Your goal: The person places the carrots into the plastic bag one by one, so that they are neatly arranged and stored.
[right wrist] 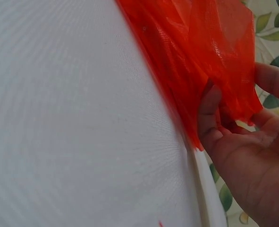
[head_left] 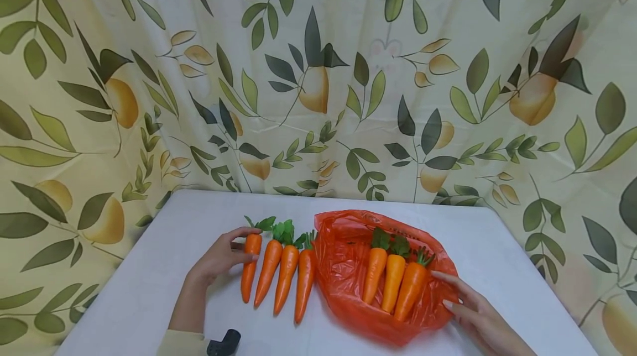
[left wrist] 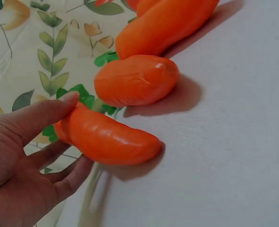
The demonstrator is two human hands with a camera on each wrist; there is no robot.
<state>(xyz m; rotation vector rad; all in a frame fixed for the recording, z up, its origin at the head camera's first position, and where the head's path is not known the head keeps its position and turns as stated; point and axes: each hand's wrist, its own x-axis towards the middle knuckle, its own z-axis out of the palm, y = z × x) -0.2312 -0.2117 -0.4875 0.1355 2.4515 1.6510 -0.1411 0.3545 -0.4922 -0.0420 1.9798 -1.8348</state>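
My left hand [head_left: 224,254] grips the leftmost orange carrot [head_left: 251,267] near its leafy top, thumb on one side and fingers on the other. In the left wrist view that carrot [left wrist: 113,137] lies low over the white surface. Beside it, three more carrots [head_left: 286,270] lie in a row, tips toward me. A red plastic bag [head_left: 343,289] lies spread open to their right, with three carrots [head_left: 393,273] inside it. My right hand [head_left: 478,306] holds the bag's right edge; in the right wrist view, thin red plastic [right wrist: 224,52] passes between its thumb and fingers.
A white-covered table [head_left: 199,207] lies beneath everything. Behind it hangs a curtain [head_left: 318,140] printed with leaves and fruit. A small black device [head_left: 224,343] sits at the left sleeve.
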